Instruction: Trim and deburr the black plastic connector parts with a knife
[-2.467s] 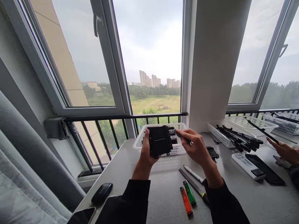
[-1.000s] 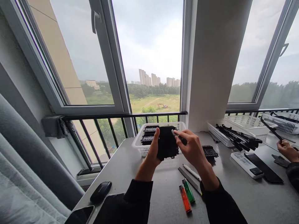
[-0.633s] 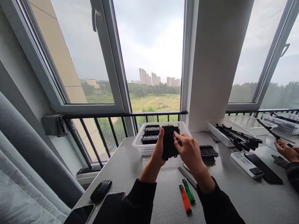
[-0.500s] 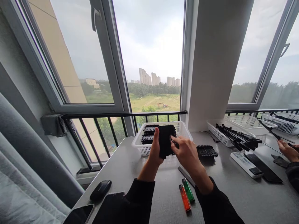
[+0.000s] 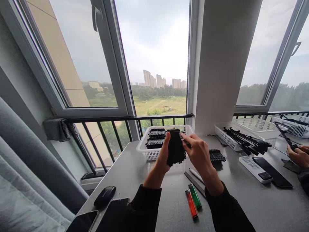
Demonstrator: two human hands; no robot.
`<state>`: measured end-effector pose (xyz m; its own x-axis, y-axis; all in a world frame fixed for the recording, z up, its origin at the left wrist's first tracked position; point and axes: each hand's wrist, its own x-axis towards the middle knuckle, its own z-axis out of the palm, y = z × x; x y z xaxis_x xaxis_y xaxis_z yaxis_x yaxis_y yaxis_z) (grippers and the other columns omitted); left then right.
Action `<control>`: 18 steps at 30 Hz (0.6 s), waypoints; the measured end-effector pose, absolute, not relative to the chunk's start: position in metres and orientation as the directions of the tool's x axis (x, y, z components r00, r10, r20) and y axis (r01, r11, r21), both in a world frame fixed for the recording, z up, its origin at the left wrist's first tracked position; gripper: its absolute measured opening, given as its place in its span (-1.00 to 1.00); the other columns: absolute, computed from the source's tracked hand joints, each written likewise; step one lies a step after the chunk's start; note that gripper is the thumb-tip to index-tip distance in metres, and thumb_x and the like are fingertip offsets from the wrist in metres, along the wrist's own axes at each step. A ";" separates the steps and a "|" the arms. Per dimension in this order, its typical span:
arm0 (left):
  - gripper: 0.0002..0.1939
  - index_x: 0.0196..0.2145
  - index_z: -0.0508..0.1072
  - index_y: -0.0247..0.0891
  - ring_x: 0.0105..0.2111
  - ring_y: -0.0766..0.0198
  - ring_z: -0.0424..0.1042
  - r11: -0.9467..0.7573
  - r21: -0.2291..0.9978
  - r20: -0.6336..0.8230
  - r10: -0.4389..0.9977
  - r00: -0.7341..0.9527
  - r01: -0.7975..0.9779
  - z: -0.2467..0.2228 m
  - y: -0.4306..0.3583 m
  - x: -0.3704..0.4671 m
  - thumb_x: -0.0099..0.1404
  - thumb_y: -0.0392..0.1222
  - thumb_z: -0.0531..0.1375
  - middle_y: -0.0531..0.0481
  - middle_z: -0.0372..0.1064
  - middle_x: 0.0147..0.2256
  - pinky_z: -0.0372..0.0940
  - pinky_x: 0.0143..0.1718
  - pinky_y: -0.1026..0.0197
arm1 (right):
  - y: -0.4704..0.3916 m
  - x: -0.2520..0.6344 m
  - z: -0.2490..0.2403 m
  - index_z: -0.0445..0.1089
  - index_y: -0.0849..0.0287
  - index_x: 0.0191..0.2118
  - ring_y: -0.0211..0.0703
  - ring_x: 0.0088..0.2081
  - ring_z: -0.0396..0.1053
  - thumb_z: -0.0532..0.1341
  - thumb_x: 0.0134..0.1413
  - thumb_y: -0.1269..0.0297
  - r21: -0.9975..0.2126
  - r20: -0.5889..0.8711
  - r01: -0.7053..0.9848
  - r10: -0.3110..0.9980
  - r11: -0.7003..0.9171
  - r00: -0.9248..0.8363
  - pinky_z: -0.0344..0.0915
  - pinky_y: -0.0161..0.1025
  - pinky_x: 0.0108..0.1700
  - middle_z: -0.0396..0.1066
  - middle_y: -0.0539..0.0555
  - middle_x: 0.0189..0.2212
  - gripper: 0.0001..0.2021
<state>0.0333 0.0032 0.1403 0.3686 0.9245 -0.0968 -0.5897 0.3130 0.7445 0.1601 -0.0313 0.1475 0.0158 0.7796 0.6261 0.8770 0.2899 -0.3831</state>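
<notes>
My left hand is wrapped round a flat black rectangular part with toothed edges, held tilted up above the table. Its thumb lies along the left side of the part. At the part's upper right edge is my right hand, fingers pinched together and touching it; whatever they hold, if anything, is hidden. Behind the part stands a white basket with several similar black toothed parts. Another black toothed part lies on the table beyond my right wrist.
An orange lighter, a green lighter, a flat metal strip and a white pen-like stick lie below my right hand. Rightward are a white basket of black strips, a phone and another person's hand.
The black part and both hands have shifted slightly right. My right fingertips have moved up along its right edge. The white pen-like stick now shows under my right wrist.
</notes>
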 end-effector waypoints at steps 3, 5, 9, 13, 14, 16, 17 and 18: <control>-0.43 -0.10 0.52 -0.35 -0.41 0.14 0.56 0.284 0.788 -0.109 0.938 0.330 -0.546 0.138 0.002 0.038 0.21 0.24 0.19 -0.18 0.57 -0.31 0.43 -0.43 0.23 | -0.030 0.155 0.145 0.35 0.05 0.18 -0.18 -0.25 0.45 0.06 0.32 0.24 -0.391 0.590 0.895 0.805 0.215 0.064 0.20 -0.33 -0.29 0.48 0.08 -0.20 -0.63; -0.46 -0.15 0.53 -0.35 -0.46 0.18 0.55 0.245 0.802 -0.099 0.954 0.282 -0.545 0.137 0.003 0.039 0.19 0.21 0.23 -0.15 0.57 -0.35 0.40 -0.49 0.27 | -0.030 0.149 0.142 0.34 0.09 0.19 -0.15 -0.25 0.45 0.05 0.32 0.25 -0.388 0.559 0.904 0.826 0.177 0.078 0.19 -0.31 -0.30 0.47 0.11 -0.21 -0.62; -0.51 -0.27 0.55 -0.35 -0.48 0.24 0.53 0.191 0.744 -0.030 0.967 0.254 -0.640 0.139 0.008 0.033 0.22 0.20 0.20 -0.10 0.56 -0.40 0.40 -0.48 0.31 | -0.032 0.137 0.140 0.34 0.15 0.19 -0.11 -0.27 0.46 0.06 0.28 0.30 -0.336 0.506 0.913 0.862 0.229 -0.030 0.20 -0.30 -0.29 0.49 0.14 -0.26 -0.60; -0.49 -0.26 0.55 -0.35 -0.46 0.23 0.54 0.189 0.647 0.026 0.963 0.270 -0.739 0.143 0.013 0.022 0.28 0.21 0.13 -0.10 0.56 -0.39 0.45 -0.39 0.26 | -0.032 0.134 0.139 0.36 0.18 0.17 -0.12 -0.24 0.46 0.06 0.28 0.31 -0.388 0.501 0.861 0.859 0.329 -0.103 0.22 -0.31 -0.23 0.51 0.14 -0.27 -0.61; -0.48 -0.25 0.55 -0.35 -0.46 0.23 0.54 0.189 0.626 0.031 0.963 0.266 -0.757 0.143 0.014 0.020 0.29 0.22 0.11 -0.11 0.56 -0.39 0.46 -0.38 0.25 | -0.032 0.134 0.139 0.38 0.19 0.16 -0.13 -0.22 0.46 0.06 0.28 0.31 -0.414 0.506 0.839 0.856 0.352 -0.109 0.23 -0.31 -0.20 0.52 0.14 -0.26 -0.62; -0.43 -0.22 0.55 -0.36 -0.46 0.21 0.54 0.190 0.597 0.026 0.966 0.256 -0.779 0.145 0.014 0.017 0.30 0.25 0.07 -0.13 0.56 -0.39 0.47 -0.37 0.22 | -0.032 0.133 0.138 0.42 0.20 0.12 -0.14 -0.20 0.46 0.08 0.28 0.30 -0.455 0.515 0.803 0.849 0.385 -0.116 0.23 -0.32 -0.17 0.53 0.15 -0.25 -0.64; -0.41 -0.21 0.55 -0.36 -0.46 0.20 0.54 0.193 0.591 0.017 0.968 0.251 -0.783 0.146 0.014 0.015 0.30 0.26 0.06 -0.13 0.56 -0.39 0.48 -0.36 0.20 | -0.032 0.133 0.137 0.43 0.19 0.10 -0.14 -0.20 0.46 0.08 0.27 0.29 -0.463 0.516 0.793 0.848 0.396 -0.122 0.23 -0.32 -0.16 0.54 0.14 -0.25 -0.64; -0.40 -0.20 0.54 -0.36 -0.47 0.20 0.54 0.196 0.588 0.008 0.969 0.247 -0.785 0.147 0.014 0.014 0.30 0.27 0.05 -0.14 0.56 -0.40 0.48 -0.36 0.19 | -0.033 0.132 0.137 0.43 0.18 0.10 -0.14 -0.20 0.46 0.09 0.27 0.29 -0.462 0.513 0.791 0.848 0.401 -0.130 0.23 -0.32 -0.16 0.54 0.13 -0.25 -0.65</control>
<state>0.0139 0.0136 0.1473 0.2474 0.9689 0.0076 -0.7850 0.1958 0.5877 0.1320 -0.0327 0.1373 -0.1298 0.8483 0.5133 0.7909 0.4008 -0.4624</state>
